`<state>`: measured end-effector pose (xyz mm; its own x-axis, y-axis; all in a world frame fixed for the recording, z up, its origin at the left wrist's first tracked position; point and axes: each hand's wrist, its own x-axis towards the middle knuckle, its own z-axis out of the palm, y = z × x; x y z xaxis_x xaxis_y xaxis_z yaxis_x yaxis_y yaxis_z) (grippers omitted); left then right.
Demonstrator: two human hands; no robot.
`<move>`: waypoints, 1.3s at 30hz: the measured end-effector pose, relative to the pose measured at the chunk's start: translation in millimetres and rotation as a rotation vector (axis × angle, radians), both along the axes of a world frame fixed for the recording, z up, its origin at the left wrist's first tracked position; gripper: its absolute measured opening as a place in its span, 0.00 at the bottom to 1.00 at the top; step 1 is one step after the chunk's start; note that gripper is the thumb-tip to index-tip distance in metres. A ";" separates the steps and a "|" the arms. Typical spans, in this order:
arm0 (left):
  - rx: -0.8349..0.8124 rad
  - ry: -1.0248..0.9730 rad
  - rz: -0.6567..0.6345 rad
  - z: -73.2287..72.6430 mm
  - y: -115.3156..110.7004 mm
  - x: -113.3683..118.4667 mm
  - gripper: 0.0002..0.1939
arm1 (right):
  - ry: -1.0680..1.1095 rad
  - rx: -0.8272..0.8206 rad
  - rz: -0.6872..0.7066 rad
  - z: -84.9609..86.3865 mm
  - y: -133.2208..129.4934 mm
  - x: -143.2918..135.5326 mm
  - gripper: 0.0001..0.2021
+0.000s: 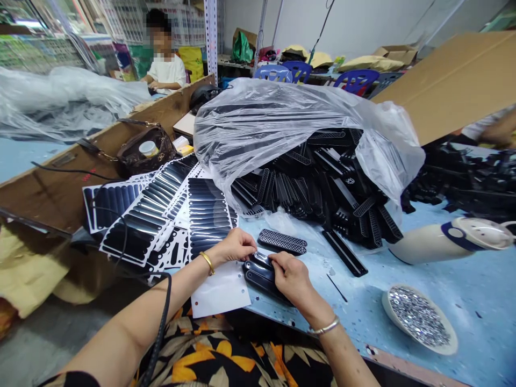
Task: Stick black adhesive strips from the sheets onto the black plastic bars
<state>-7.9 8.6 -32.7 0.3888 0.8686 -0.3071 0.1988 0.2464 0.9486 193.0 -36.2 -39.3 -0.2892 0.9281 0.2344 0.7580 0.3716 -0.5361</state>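
Observation:
My left hand [238, 246], wearing a gold bangle at the wrist, pinches one end of a glossy black sticker strip [263, 259]. The other end is between the closed fingers of my right hand [293, 275], which has a silver bangle. Right under the strip lie long black plastic pieces [262, 280] with rounded ends, side by side at the table edge. Just beyond my hands sits a black piece with a lattice surface [282, 241]. Sheets of the same glossy black strips [207, 209] fan out to the left, beside a bare white backing sheet [220, 293].
A clear plastic bag [274, 113] spills many black plastic pieces [298, 188] ahead. To the right are a white bottle [439, 244] and a bowl of small shiny parts [419, 320]. A brown handbag [151, 148] and a black cable [161, 317] are left. A person [167, 72] sits behind.

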 end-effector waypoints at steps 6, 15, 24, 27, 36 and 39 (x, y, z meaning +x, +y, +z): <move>0.047 -0.001 -0.052 0.6 -1.0 -2.7 0.05 | -0.010 0.082 0.041 -4.3 -7.1 -4.3 0.16; 0.252 0.182 -0.174 12.8 -2.5 -2.7 0.09 | -0.082 0.171 0.067 -5.8 -11.1 -5.7 0.17; 0.538 0.379 0.158 49.4 -24.5 -31.2 0.11 | -0.181 0.106 0.171 21.3 -27.4 -11.8 0.30; 0.671 0.488 0.311 51.1 -48.0 -69.5 0.11 | -0.220 0.187 0.240 11.2 -26.6 -5.0 0.28; 0.364 0.891 0.495 17.7 -79.7 -132.3 0.12 | -0.246 0.529 0.290 15.2 -2.8 26.9 0.27; 0.373 0.928 0.461 20.6 -86.6 -123.8 0.13 | -0.136 0.610 0.270 39.5 -15.2 5.2 0.22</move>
<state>-131.6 -78.0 -12.1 -0.2426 0.9701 -0.0009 0.8354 0.2094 0.5082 198.3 -51.4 0.2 -0.5564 0.5326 0.6378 0.6417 0.7630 -0.0774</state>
